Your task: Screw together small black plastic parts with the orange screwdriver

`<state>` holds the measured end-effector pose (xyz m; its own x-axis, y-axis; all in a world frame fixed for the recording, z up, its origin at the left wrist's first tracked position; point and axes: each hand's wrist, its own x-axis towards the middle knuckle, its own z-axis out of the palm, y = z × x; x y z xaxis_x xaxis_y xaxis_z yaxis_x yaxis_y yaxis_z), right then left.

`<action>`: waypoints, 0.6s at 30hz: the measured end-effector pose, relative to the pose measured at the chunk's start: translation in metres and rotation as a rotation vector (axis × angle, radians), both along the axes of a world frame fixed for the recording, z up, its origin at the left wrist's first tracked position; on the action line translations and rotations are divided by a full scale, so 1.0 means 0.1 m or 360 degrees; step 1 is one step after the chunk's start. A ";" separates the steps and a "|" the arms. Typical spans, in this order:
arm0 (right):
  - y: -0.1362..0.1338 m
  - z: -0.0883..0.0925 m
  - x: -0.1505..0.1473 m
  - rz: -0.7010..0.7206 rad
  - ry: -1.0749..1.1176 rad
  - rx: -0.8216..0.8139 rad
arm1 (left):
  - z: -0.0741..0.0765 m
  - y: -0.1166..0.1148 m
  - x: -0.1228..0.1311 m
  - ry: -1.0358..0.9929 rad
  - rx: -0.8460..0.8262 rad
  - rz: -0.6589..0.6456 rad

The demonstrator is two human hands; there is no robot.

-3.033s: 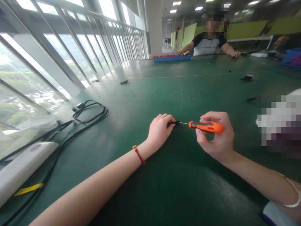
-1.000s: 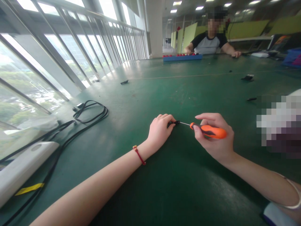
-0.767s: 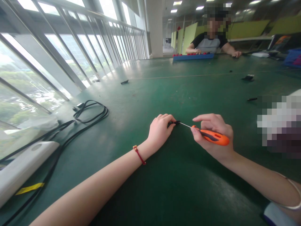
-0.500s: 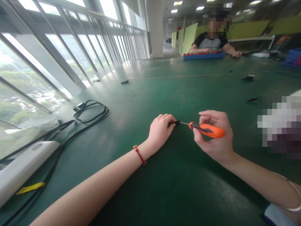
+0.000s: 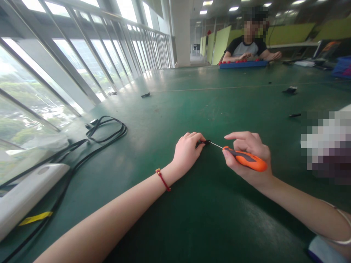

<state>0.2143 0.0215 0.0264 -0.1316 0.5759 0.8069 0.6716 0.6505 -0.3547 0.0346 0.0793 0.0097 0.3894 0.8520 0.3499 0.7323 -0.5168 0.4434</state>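
Pinched between the thumb and fingers of my left hand (image 5: 188,148) is a small black part (image 5: 206,142), held low at the green table (image 5: 164,120). Its exact kind is too small to make out, and my fingers cover part of it. My right hand (image 5: 251,157) grips an orange and dark grey screwdriver (image 5: 246,159) by the handle, with the index finger raised off it. The thin metal shaft points left, and its tip meets the right end of the black part.
Black cables (image 5: 106,129) and a white power strip (image 5: 35,193) lie on the left beside the railing (image 5: 109,47). Across the table a person (image 5: 248,47) sits behind a blue tray (image 5: 242,65). Small black pieces (image 5: 290,90) lie farther off.
The screwdriver's handle has dropped slightly towards me, tilting the tool more, and my right index finger stretches farther forward. My left hand stays put. The blue tray has shifted right.
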 end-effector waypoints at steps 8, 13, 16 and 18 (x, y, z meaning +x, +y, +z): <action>0.02 -0.02 0.00 -0.0052 0.0159 0.0089 | 0.00 -0.01 0.00 0.0002 0.0010 0.0011; 0.00 0.01 0.00 0.0007 -0.0004 0.0038 | 0.01 -0.01 0.01 0.0001 -0.0002 0.0021; 0.00 0.00 0.00 -0.0025 0.0072 0.0093 | 0.01 -0.01 0.01 0.0007 0.0000 0.0027; 0.01 -0.02 0.00 -0.0056 0.0151 0.0121 | 0.01 -0.01 0.01 0.0008 0.0004 0.0024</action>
<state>0.2148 0.0229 0.0241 -0.0334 0.5157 0.8561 0.6604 0.6544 -0.3684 0.0354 0.0784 0.0102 0.3784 0.8569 0.3502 0.7421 -0.5069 0.4385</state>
